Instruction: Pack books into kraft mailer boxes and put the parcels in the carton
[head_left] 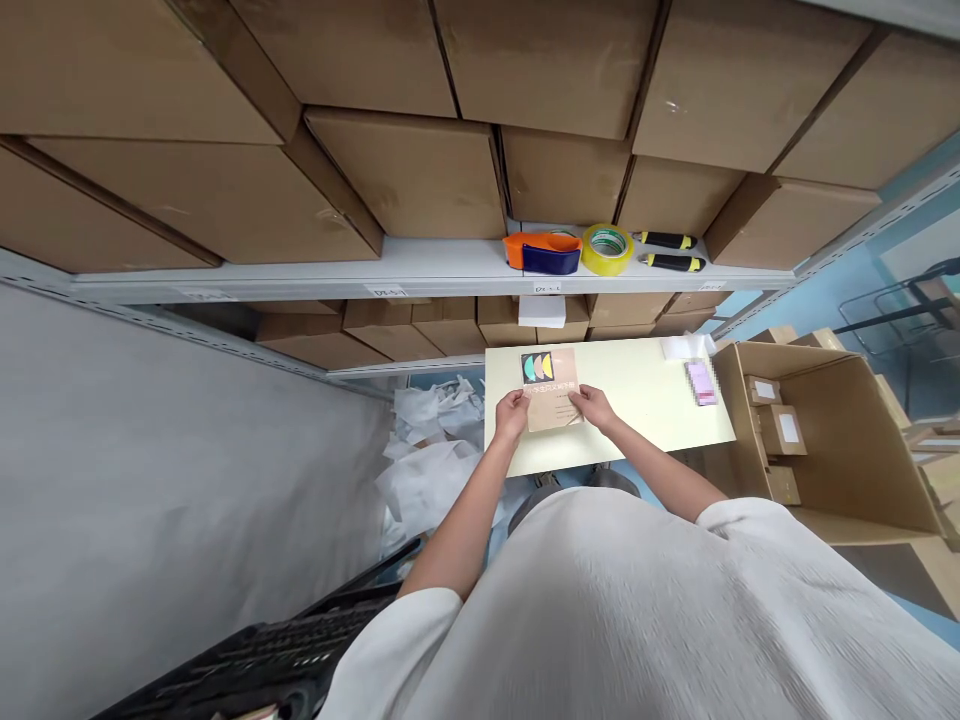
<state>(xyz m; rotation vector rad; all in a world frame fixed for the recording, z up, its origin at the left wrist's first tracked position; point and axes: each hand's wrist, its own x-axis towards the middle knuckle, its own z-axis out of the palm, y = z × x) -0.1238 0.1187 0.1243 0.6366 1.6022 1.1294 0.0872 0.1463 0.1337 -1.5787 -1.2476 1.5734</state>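
At the right we see a large open cardboard box [855, 440] standing beside the table. Inside it, against its left wall, several small brown boxes [780, 430] with white labels are packed in a row; the other part of the large box shows only its bare bottom. At the lower left there is a black plastic crate [315, 640], and we cannot tell what is in it. The shelf [442, 262] above the table carries closed cartons [409, 170], and in front of them an orange and blue tape dispenser [544, 252], a yellow tape roll [607, 248] and two yellow-black knives [667, 240].

The brown packet [551, 385], flat and with coloured half circles printed at its top, is over the pale yellow table [645, 400], near its front edge. We cannot tell if it rests on the table or is a little above it. The left hand [512, 412] grasps the left edge of the packet, with the fingers curled around it. The right hand [596, 405] grasps the lower right edge in the same way. So the packet is between both hands, and its printed top points away from the fingers.
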